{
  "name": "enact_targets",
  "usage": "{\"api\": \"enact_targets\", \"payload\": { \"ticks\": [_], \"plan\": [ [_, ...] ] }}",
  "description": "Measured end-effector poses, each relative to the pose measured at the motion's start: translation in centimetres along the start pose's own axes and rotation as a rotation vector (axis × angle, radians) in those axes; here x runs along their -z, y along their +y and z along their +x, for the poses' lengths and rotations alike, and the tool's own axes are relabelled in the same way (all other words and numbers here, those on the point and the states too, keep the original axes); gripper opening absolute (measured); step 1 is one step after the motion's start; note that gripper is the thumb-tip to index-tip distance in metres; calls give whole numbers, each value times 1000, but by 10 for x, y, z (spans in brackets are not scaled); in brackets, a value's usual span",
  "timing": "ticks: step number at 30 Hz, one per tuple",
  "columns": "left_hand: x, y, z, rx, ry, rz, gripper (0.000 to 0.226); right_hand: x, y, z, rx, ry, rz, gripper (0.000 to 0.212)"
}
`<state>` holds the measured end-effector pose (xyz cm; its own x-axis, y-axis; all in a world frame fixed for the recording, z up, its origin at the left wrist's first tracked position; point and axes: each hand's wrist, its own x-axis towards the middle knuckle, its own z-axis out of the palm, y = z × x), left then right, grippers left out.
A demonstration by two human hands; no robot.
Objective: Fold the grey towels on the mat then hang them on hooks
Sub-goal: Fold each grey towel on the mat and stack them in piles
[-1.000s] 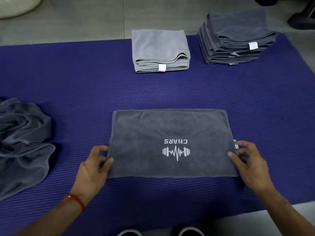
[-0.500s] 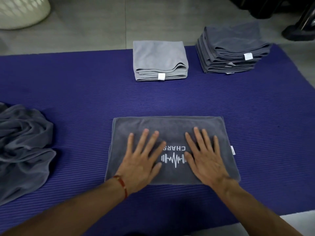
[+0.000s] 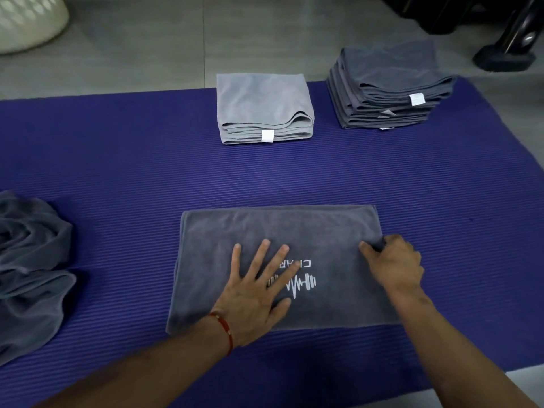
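Towel (image 3: 235, 231) soft matt grey cloth w/ white print; mat (image 3: 117, 160) ribbed matt blue foam-like; floor (image 3: 147, 54) smooth tile.

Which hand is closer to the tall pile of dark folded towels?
The right. The right hand pinches the right edge of the logo towel, on the same side as the dark stack at the mat's far right. The left hand presses flat nearer the towel's middle, farther away.
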<state>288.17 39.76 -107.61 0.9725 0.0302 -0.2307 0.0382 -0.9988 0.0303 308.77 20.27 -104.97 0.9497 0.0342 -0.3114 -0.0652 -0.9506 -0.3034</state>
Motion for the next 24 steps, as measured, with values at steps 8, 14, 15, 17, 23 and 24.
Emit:
{"api": "enact_targets", "payload": {
  "ticks": [8, 14, 15, 17, 23, 24],
  "plan": [
    [26, -3, 1, 13, -135, -233, 68, 27, -14, 5, 95, -214, 149, 33],
    [76, 8, 1, 101, 51, -712, 62, 76, -14, -15, 117, -487, 454, 18],
    [83, 9, 4, 133, 76, -808, 58, 81, -20, -21, 167, -517, 465, 13],
    [102, 13, 11, 270, 73, -1092, 46, 83, -43, -38, 278, -544, 481, 10],
    [135, -4, 6, 662, 157, -1998, 38, 46, -124, -108, 567, -599, 536, 9],
    [131, -14, -1, 711, 198, -2025, 32, 41, -131, -117, 588, -670, 570, 12]
  ]
}}
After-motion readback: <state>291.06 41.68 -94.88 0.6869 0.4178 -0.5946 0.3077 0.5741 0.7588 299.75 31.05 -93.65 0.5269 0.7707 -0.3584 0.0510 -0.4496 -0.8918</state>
